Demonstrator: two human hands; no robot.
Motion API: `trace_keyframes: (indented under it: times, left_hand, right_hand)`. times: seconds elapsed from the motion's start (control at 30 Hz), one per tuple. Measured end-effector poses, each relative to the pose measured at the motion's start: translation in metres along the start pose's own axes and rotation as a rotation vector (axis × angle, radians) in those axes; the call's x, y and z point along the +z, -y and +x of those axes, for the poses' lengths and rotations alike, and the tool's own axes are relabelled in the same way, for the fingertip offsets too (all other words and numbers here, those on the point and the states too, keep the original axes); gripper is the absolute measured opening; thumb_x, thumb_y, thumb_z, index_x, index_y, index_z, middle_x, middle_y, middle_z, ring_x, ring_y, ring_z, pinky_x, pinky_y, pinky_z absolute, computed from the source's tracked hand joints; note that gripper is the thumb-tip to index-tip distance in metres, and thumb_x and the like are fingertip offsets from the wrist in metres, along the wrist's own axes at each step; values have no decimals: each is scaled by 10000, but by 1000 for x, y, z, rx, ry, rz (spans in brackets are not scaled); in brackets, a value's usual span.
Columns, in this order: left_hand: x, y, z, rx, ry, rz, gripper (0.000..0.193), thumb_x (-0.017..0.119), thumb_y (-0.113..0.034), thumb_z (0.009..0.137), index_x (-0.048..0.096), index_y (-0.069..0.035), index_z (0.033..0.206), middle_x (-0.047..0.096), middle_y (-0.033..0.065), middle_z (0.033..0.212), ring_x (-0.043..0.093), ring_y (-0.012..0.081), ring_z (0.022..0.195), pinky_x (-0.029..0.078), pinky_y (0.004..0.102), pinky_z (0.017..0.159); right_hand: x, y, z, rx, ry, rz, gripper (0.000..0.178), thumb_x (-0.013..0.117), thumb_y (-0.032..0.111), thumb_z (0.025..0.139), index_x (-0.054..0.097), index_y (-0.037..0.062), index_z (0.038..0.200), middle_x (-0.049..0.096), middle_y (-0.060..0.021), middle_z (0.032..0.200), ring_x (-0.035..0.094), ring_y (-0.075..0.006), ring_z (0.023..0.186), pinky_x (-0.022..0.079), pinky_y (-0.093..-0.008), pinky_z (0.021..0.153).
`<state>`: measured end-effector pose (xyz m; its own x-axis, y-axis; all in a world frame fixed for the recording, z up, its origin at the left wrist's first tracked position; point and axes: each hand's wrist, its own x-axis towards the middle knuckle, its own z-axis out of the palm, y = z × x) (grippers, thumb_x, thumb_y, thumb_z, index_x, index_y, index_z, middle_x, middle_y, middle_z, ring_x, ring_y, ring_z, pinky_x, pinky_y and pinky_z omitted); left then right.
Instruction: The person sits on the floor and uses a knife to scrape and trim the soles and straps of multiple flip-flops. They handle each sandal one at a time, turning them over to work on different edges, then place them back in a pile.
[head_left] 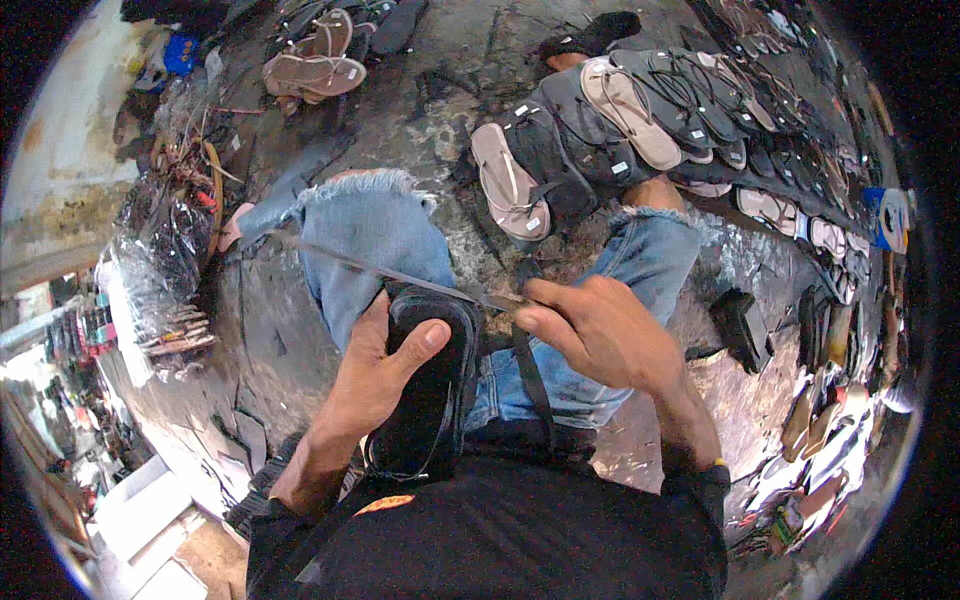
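Black sole (425, 405), left grip (375, 375) clasping its side, right grip (608, 325) curled

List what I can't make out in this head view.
Head view, all:
Left hand: most fingers, hidden behind the black sole.
Thin strip at the right hand: material, too blurred.
Plastic bag at left: contents, obscured by glare.
White tags on sandals: any print, too small.
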<state>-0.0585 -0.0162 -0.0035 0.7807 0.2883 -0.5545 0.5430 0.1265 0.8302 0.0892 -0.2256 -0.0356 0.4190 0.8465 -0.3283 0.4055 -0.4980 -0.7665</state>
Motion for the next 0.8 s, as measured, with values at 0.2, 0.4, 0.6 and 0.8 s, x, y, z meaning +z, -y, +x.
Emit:
trace_keyframes:
  times: [0.2,0.4,0.6,0.8]
  left_hand:
    - [8,-14,14,175,464,153,402,712,-206,944,549,-48,1275,672,83,1094,610,138,1003,506,290,891]
    - [-1,-14,59,435,-252,-494,334,679,-119,949,601,-26,1261,705,132,1140,705,263,968,589,388,885]
    - [59,-16,43,92,13,-1081,209,713,-144,943,676,-40,1120,737,104,1085,727,214,965,624,366,871]
    - [58,-2,31,49,-50,-1070,207,734,-104,917,674,-41,1106,730,89,1101,724,216,982,620,382,872]
  right_hand:
    - [7,-19,64,-105,-241,367,322,499,352,1032,617,53,1004,653,-203,777,630,-447,715,496,-546,691]
    - [9,-66,-17,230,-1096,696,350,366,322,1092,577,43,1069,467,20,647,444,-51,549,371,-224,500]
    - [119,-32,-74,38,-821,486,333,419,298,1053,624,35,1067,511,11,647,442,-85,555,370,-274,504]
    - [149,-20,-113,196,-646,403,337,569,419,996,619,87,1029,606,-198,715,622,-434,634,460,-475,547]
